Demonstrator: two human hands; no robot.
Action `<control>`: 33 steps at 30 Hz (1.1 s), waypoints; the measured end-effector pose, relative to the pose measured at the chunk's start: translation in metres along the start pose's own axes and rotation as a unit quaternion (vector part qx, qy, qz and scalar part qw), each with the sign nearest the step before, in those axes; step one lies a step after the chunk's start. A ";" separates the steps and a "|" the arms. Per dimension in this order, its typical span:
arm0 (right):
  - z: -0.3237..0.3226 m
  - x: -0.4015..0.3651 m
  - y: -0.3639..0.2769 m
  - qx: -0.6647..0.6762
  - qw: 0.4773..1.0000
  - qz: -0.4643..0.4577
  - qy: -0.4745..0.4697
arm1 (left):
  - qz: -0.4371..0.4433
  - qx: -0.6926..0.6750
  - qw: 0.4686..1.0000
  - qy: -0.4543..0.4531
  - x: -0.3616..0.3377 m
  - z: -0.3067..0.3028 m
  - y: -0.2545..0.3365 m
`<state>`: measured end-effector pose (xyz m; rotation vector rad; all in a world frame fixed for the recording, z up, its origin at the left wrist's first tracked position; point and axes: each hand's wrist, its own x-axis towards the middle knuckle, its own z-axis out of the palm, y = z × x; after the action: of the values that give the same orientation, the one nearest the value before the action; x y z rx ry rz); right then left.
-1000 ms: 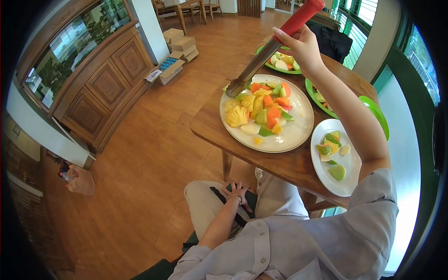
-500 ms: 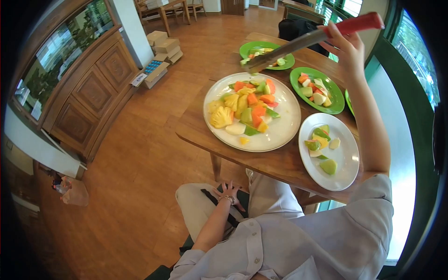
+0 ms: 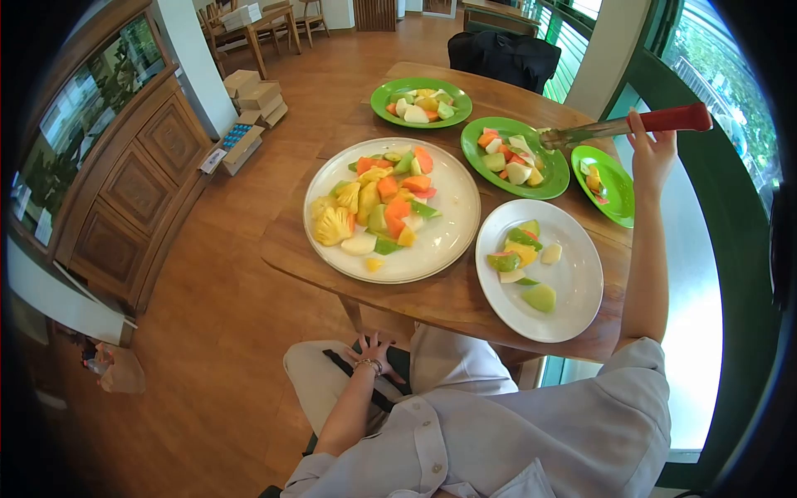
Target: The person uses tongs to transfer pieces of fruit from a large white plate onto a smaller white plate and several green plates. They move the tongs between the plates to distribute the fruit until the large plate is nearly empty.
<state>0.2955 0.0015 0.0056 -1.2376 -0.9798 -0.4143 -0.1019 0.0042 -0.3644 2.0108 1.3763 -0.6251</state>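
Note:
My right hand (image 3: pixel 652 148) is closed on the red-handled tongs (image 3: pixel 614 127), whose metal tips reach the right edge of the middle green plate (image 3: pixel 544 184) of cut fruit; a pale bit shows at the tips. My left hand (image 3: pixel 375 355) rests on my leg with fingers spread. The large cream plate (image 3: pixel 452 241) bears pineapple, orange and green pieces. Nearest my right arm, a white plate (image 3: pixel 573 290) has several fruit pieces. A small green plate (image 3: pixel 610 178) lies below the tongs, and another green plate (image 3: pixel 390 114) stands at the far side.
The plates stand on a wooden table (image 3: pixel 415 300). A black jacket or bag (image 3: pixel 504 60) is beyond its far end. At left are cardboard boxes (image 3: pixel 257 98), a wooden cabinet (image 3: pixel 133 199) and a paper bag (image 3: pixel 123 371) on the floor. A green-framed window is at right.
The tongs have moved from above the far green plate to the right edge of the middle green plate. The view has shifted, and the small green plate now shows more fully. My left hand stays resting.

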 end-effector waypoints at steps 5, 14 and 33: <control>0.007 0.001 0.014 -0.038 0.999 -0.003 0.014 | -0.001 -0.001 1.000 0.007 0.001 0.002 0.000; -0.008 0.002 0.023 0.049 0.999 0.012 0.000 | -0.020 0.000 1.000 -0.002 0.001 -0.001 0.004; -0.052 0.003 -0.053 -0.049 0.997 -0.060 -0.006 | -0.023 0.017 1.000 0.008 0.002 0.003 0.002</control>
<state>0.2786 -0.0626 0.0386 -1.2749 -1.0578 -0.5549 -0.0991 0.0031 -0.3674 2.0200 1.4336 -0.6591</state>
